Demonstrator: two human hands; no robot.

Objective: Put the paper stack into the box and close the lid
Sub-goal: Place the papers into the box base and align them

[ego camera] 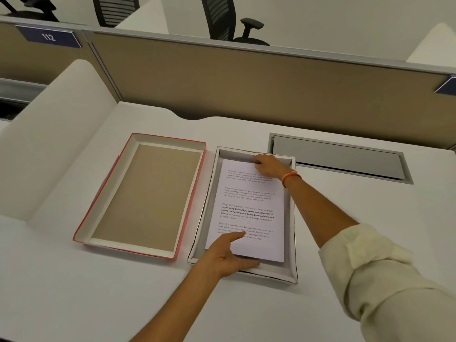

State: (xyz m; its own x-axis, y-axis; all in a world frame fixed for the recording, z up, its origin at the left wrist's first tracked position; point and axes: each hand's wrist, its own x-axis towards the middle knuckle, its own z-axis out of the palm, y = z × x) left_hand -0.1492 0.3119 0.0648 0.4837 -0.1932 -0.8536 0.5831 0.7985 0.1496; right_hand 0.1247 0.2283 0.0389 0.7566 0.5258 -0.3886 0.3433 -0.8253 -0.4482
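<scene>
A white paper stack (249, 208) with printed text lies inside the open white box (291, 243) at the middle of the desk. My left hand (229, 255) grips the stack's near edge, thumb on top and fingers underneath. My right hand (267, 166) holds the stack's far edge against the box's far wall. The lid (98, 206), red outside with a brown cardboard inside, lies upside down on the desk just left of the box.
A grey cable hatch (338, 156) is set into the white desk (74, 292) right of the box. A white divider (49, 144) rises on the left and a tan partition (246, 82) runs along the back. Office chairs stand beyond.
</scene>
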